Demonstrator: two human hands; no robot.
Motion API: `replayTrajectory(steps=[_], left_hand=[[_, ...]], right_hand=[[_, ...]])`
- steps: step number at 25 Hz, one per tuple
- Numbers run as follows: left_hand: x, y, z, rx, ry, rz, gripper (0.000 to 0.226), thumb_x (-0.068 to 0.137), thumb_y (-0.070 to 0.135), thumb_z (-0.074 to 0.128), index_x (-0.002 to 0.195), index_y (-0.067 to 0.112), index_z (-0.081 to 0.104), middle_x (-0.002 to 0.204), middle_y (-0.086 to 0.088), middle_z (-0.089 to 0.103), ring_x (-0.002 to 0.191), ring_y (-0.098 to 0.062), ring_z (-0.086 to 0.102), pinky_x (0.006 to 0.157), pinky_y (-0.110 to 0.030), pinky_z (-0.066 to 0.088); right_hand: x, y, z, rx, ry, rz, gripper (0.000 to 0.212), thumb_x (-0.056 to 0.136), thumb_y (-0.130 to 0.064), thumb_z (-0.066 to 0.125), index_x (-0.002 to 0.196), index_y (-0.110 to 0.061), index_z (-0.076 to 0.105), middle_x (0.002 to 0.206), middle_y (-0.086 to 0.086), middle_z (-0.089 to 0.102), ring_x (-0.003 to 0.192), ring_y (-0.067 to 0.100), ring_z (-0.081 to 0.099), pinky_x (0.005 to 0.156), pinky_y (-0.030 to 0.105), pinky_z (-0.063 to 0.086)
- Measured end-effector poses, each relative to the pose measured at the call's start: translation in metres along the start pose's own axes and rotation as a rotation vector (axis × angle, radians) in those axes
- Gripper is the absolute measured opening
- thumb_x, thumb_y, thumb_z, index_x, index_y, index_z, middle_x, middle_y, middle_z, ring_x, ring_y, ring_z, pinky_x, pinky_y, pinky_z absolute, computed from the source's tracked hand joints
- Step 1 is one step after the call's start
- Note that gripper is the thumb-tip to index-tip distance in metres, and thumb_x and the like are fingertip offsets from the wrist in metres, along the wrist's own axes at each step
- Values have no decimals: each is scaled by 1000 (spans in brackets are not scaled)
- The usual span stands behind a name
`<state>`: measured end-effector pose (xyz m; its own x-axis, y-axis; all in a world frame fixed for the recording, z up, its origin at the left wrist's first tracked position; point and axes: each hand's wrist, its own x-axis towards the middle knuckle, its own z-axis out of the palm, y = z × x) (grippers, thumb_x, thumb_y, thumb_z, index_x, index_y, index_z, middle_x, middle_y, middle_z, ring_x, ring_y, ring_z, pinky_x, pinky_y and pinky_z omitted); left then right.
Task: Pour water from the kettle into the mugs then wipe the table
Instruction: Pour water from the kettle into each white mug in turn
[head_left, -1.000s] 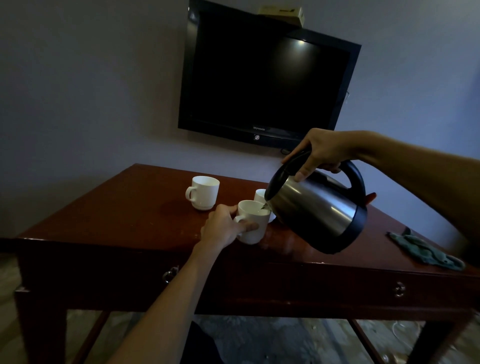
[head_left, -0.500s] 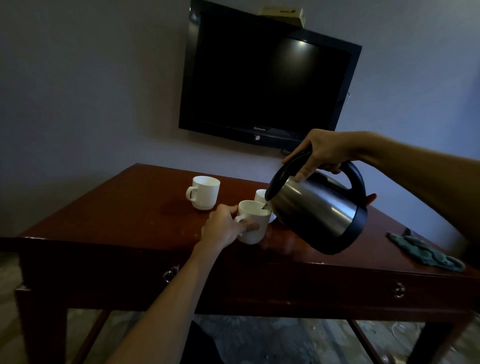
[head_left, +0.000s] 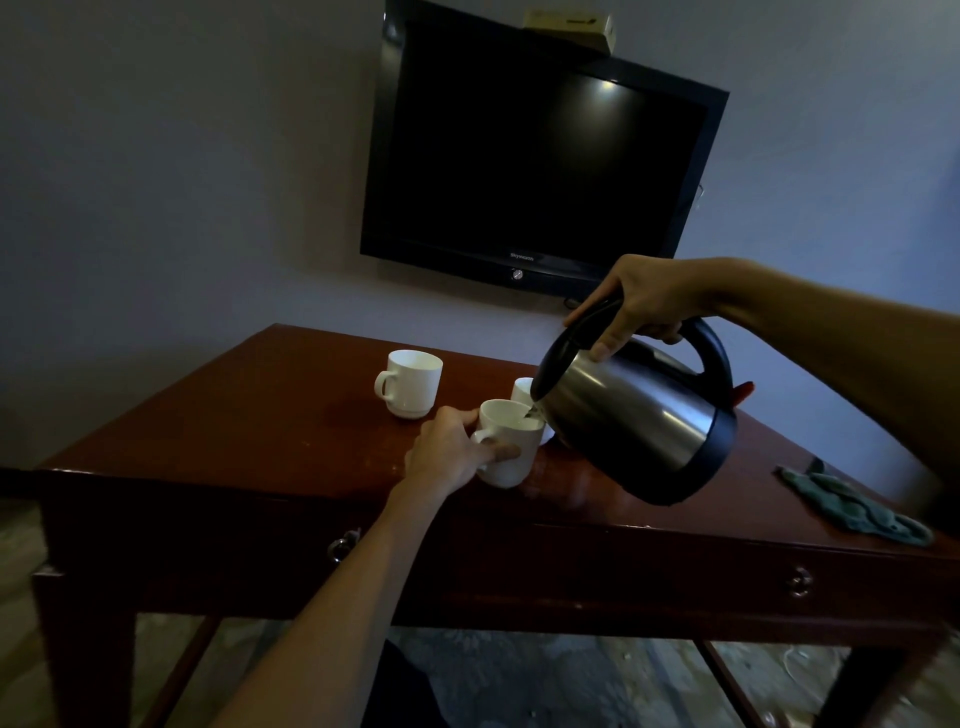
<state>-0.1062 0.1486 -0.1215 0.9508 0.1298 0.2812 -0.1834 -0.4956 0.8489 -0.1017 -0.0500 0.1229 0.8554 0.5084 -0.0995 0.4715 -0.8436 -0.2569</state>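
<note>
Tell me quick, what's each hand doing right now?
Left hand: closed on the near mug, steadying it on the table.
Right hand: closed on the kettle handle, tipping it over that mug.

I have 2 arms on my feed, both bare from the hand back to the frame edge. The left hand ends a long, lean forearm that enters at the bottom edge, with a narrow wrist and knuckles showing as low ridges. The right hand belongs to a forearm that looks much thicker toward the right edge, close to the lens. Its thumb shows 1 short nail. The light is dim, so I cannot read finer marks. Low in the middle shows a dark garment; I cannot tell which piece of clothing.
</note>
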Motion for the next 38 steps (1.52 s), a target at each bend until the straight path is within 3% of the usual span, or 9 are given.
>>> replayTrajectory(steps=[24, 38], left_hand=[[2, -4, -1, 12, -7, 16, 78, 67, 59, 80, 133, 23, 60, 112, 5, 71, 104, -14, 62, 88, -44, 52], [2, -3, -3, -32, -30, 39, 72, 70, 52, 81, 131, 22, 61, 117, 2, 70, 110, -16, 61, 93, -46, 50]], right_hand=[[1, -7, 0, -16, -20, 15, 50, 81, -13, 79, 129, -15, 66, 42, -6, 48, 34, 7, 38, 36, 18, 36], [5, -5, -2, -24, -26, 17, 49, 82, -14, 78, 129, -16, 65, 44, -5, 51, 36, 7, 40, 37, 18, 37]])
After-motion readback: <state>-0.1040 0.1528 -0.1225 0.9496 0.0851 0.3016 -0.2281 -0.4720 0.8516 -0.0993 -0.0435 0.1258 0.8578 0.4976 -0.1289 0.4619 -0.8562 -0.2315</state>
